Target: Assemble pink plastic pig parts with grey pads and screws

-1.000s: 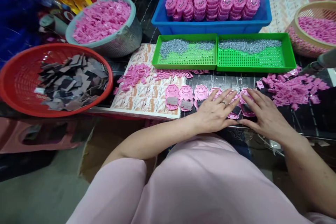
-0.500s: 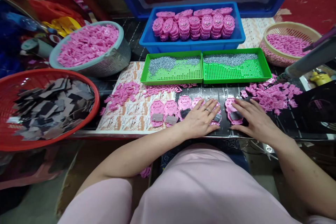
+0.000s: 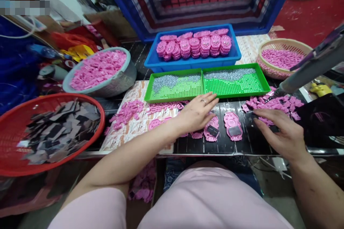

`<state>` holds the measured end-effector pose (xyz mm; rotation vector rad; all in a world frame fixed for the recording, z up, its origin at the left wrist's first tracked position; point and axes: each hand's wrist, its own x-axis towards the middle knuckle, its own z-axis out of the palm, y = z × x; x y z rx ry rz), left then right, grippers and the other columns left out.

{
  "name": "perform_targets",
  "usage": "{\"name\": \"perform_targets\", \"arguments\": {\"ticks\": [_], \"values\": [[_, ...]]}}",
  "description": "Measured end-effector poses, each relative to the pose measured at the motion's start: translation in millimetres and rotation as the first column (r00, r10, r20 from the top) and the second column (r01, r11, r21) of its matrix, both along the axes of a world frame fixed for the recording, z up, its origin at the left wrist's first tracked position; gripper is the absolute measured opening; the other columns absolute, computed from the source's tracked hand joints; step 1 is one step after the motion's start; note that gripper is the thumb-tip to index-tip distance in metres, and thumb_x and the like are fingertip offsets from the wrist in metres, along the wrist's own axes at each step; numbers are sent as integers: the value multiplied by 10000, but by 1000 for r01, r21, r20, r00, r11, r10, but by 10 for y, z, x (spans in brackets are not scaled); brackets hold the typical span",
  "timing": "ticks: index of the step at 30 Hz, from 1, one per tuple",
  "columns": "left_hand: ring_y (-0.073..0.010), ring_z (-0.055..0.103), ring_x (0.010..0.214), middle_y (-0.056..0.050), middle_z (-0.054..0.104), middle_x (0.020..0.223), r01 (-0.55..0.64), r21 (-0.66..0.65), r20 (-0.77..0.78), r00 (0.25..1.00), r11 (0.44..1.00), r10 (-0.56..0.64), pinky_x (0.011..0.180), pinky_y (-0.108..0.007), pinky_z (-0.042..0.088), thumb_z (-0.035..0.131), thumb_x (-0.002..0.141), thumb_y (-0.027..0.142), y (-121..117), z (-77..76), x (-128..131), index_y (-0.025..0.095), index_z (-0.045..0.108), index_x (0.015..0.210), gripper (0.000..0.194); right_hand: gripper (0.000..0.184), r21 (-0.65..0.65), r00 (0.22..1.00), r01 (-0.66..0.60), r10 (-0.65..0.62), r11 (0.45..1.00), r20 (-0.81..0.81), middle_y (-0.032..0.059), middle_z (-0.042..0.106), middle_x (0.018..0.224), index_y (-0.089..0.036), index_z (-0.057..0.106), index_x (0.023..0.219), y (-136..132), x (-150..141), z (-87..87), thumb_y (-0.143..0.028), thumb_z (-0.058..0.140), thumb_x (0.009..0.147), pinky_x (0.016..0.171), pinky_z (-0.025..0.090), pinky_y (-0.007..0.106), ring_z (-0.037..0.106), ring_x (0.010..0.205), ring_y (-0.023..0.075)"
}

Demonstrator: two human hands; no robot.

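My left hand (image 3: 197,112), with a ring on one finger, stretches over a row of pink plastic casings, its fingertips at the front edge of the green screw trays (image 3: 236,92). Its fingers lie extended, and I see nothing held. Beside it rests a pink casing with a dark pad (image 3: 212,130); another pink casing with a grey pad (image 3: 233,126) lies apart to the right. Several more casings are partly hidden under my left hand and forearm. My right hand (image 3: 285,130) hovers at the near side of a pile of small pink parts (image 3: 285,104), thumb and fingers apart.
A red basket (image 3: 101,123) of grey and black pads and a grey-blue basket (image 3: 126,75) of pink parts stand left. Behind the trays is a blue bin (image 3: 188,65) of stacked pink casings. A beige basket (image 3: 260,59) and a slanting grey tool (image 3: 303,73) occupy the right.
My left hand has moved forward off the casings toward the tray edge. My right hand has left the right-hand casing and moved right to the pink pile. The view has tilted up.
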<state>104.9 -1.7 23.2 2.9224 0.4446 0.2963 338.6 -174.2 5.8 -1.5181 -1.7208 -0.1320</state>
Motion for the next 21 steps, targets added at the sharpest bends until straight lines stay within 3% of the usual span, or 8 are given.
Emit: {"name": "perform_targets", "arguments": {"ticks": [2,4,6,8,11,14,19,21], "values": [[-212,431,1370,-110,483,1458,-44,-46,14,999,998,45,1129,-383,377,431,977,292,341,138,196,129,490,1368,428,317,32,999,-11,12,999,-39,43,703,996,-195,646,1079,28,4,-73,-53,671,796,901,525,320,666,946,168],[-178,526,1281,-83,562,1386,-154,-109,-67,987,982,148,1098,-331,406,409,983,242,664,227,447,139,526,1341,391,314,50,998,-22,24,998,-50,38,704,998,-194,649,1062,73,-2,-160,-34,664,792,905,525,319,669,943,164],[-163,534,1266,-77,572,1375,-267,-113,-188,952,957,243,1095,-297,397,400,978,190,916,237,718,133,533,1339,389,322,63,997,-15,19,998,-70,35,703,1003,-193,650,1065,119,-6,-237,-27,664,790,909,524,315,668,945,159],[-187,533,1262,-95,579,1361,-294,-80,-239,933,952,268,1102,-310,385,441,953,163,1071,167,972,117,555,1318,385,314,65,994,-10,16,998,-108,26,702,987,-193,649,1063,154,-2,-294,-27,658,796,891,528,294,668,928,144],[-246,539,1232,-148,594,1304,-303,-31,-263,922,952,285,1087,-380,395,457,954,210,1135,-19,1257,93,576,1292,378,272,60,991,-22,30,998,-133,8,699,936,-195,650,1035,171,17,-345,-38,642,813,840,537,258,669,876,120],[-292,521,1219,-189,558,1287,-301,2,-249,923,953,292,1060,-454,405,423,974,262,1070,-169,1356,84,539,1329,414,266,54,987,-26,34,998,-156,6,701,933,-201,651,1039,155,34,-353,-50,630,822,825,549,263,675,865,124],[-190,571,1135,-92,594,1215,-133,-37,-266,957,990,118,1025,-329,452,477,957,256,1032,-178,1210,178,612,1228,313,281,75,976,-79,93,994,-197,22,709,902,-192,646,1042,131,23,-269,-26,609,818,779,573,280,687,827,143],[-184,561,1173,-101,589,1258,-14,-30,-224,975,999,7,1042,-337,447,442,974,264,1097,-169,1238,170,597,1246,328,272,79,971,-106,120,991,-205,29,711,884,-189,647,1033,137,12,-224,-24,603,820,751,579,275,689,811,144]]}}
